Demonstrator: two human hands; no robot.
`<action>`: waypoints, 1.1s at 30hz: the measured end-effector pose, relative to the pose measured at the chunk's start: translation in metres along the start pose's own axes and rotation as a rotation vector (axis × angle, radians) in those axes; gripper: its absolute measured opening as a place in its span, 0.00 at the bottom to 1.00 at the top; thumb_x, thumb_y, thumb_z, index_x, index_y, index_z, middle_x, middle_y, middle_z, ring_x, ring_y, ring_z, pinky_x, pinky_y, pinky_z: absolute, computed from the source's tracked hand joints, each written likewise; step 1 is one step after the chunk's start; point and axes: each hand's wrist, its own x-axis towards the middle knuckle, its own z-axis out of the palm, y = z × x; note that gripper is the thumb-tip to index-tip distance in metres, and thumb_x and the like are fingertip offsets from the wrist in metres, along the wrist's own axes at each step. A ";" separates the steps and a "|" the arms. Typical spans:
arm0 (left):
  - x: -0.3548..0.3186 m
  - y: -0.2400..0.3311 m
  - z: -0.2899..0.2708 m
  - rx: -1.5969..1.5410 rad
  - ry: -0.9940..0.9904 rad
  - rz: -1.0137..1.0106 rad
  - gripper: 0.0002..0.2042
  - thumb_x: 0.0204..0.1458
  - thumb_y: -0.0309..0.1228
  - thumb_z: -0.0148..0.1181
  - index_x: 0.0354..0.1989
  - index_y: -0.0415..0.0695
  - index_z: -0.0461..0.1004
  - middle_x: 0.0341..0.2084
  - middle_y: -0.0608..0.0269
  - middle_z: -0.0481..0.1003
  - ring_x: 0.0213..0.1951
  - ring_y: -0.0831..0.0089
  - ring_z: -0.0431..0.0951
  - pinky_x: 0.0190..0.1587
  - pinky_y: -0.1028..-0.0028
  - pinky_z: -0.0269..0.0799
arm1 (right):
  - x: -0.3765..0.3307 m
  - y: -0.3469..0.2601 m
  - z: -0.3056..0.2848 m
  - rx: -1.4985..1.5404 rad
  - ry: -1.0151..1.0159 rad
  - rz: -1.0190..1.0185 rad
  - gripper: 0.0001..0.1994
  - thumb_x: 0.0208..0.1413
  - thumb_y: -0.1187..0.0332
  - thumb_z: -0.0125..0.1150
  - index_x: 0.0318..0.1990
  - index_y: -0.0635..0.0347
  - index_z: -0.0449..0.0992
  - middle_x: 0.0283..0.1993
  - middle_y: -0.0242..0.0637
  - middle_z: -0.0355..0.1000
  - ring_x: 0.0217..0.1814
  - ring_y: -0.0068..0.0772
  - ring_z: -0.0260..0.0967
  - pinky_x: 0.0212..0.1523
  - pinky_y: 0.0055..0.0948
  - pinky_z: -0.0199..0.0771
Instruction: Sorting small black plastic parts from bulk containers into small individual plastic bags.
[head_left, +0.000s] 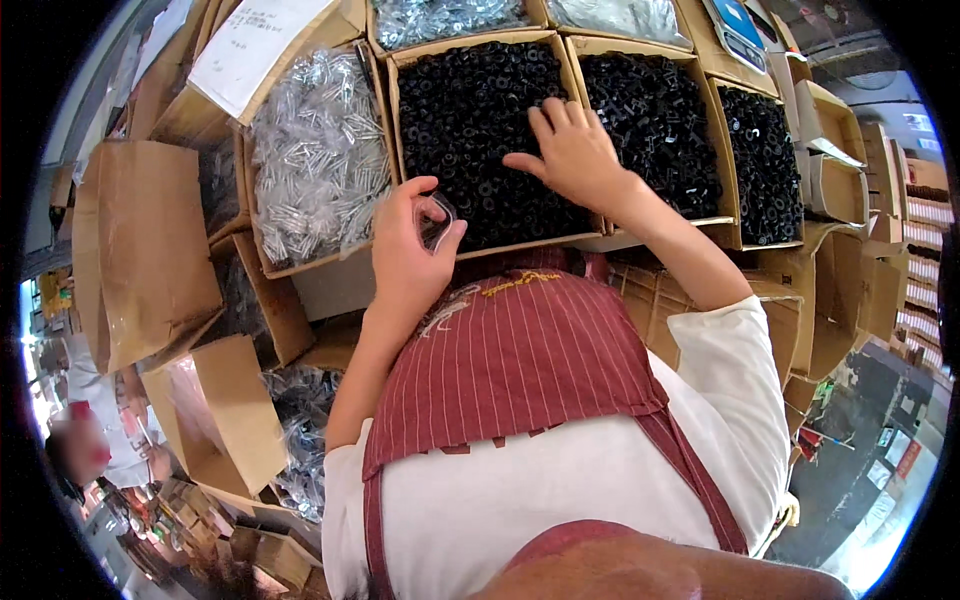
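Fingers (541,122) are out at both sides of the box (525,245) of black rings (470,110); I take its middle as my clock, with twelve pointing straight away from the red apron (520,370).

At nine o'clock lie silver pins (320,150) in a heap. At seven, the left hand (405,240) curls thumb and forefinger around a clear bag (440,225), near the box's front edge. The bag looks light, limp and slick, apt to fold; I'd take it by the rim. Whether anything is inside, I can't make out.

The rings fill their box. They look small, light, hard and probably smooth, hardly fragile, best nipped by the outer edge between finger and thumb.

At three, the right hand (588,155) is over them, fingers loosely spread, thumb apart. No ring shows in its grip, and I can't tell whether the tips touch. Farther out at three are more black parts (655,130).
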 end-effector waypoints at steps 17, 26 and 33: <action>-0.017 0.003 0.021 -0.562 -0.075 -0.033 0.26 0.54 0.24 0.63 0.61 0.41 0.63 0.35 0.65 0.70 0.40 0.76 0.71 0.49 0.73 0.69 | 0.035 0.010 0.007 1.552 -0.071 0.774 0.16 0.64 0.52 0.57 0.40 0.54 0.82 0.35 0.29 0.75 0.34 0.27 0.68 0.36 0.36 0.72; -0.016 -0.002 0.026 -0.781 -0.024 -0.141 0.25 0.59 0.28 0.61 0.62 0.39 0.59 0.38 0.58 0.75 0.41 0.72 0.75 0.46 0.71 0.72 | 0.029 0.001 -0.008 2.743 -0.078 1.154 0.30 0.69 0.59 0.46 0.61 0.86 0.51 0.58 0.71 0.61 0.61 0.62 0.65 0.59 0.51 0.78; -0.018 0.000 0.027 -0.793 -0.031 -0.146 0.24 0.60 0.27 0.59 0.63 0.39 0.59 0.39 0.56 0.76 0.42 0.71 0.77 0.49 0.70 0.72 | 0.022 -0.006 -0.024 2.800 -0.042 1.110 0.25 0.61 0.70 0.53 0.58 0.86 0.58 0.61 0.73 0.58 0.66 0.67 0.60 0.64 0.56 0.73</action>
